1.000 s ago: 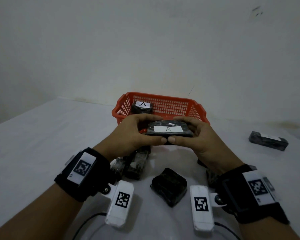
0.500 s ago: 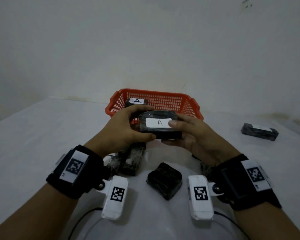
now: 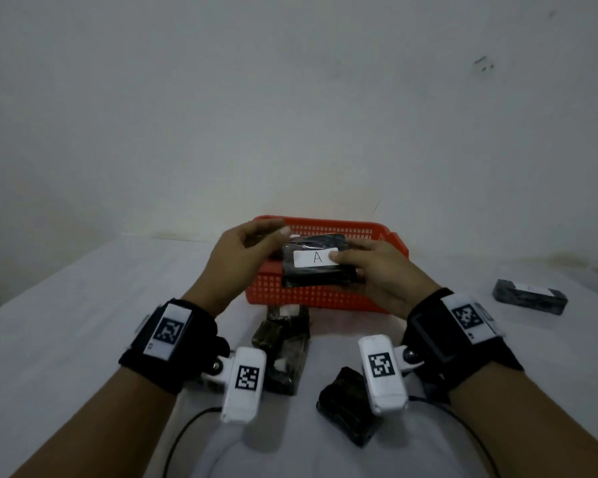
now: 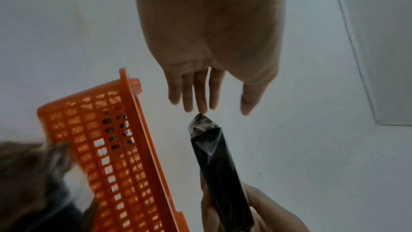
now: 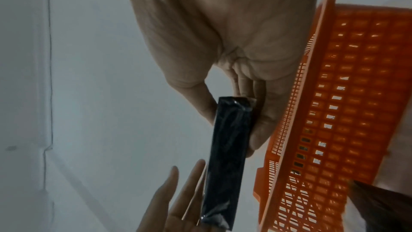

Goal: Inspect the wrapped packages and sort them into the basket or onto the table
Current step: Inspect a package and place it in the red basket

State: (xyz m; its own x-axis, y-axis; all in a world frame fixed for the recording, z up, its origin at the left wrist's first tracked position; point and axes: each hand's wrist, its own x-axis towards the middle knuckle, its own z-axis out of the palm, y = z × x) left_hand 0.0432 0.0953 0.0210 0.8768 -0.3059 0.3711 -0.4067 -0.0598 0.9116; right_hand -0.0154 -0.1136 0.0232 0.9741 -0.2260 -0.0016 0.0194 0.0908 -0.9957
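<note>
Recorder: Where was the labelled package?

Observer: Off the table. It was held in the air at the near wall of the orange basket, long side level. Its white label, marked "A", faced the head camera.

Recorder: Right hand?

Observer: Clamped on the package end toward the basket's right side. Thumb lay on the label's edge and the fingers curled behind.

Recorder: Left hand?

Observer: At the package end toward the basket's left side. Fingers were straight and side by side, thumb spread away. One fingertip touched the twisted tip of the wrap; nothing was gripped.

Recorder: Other items on the table?

Observer: Stacked packages lay just in front of the basket. A squarish package lay farther in front, partly behind the right wrist camera. A lone package lay well to the basket's right, a white patch on top, too small to read.
</note>
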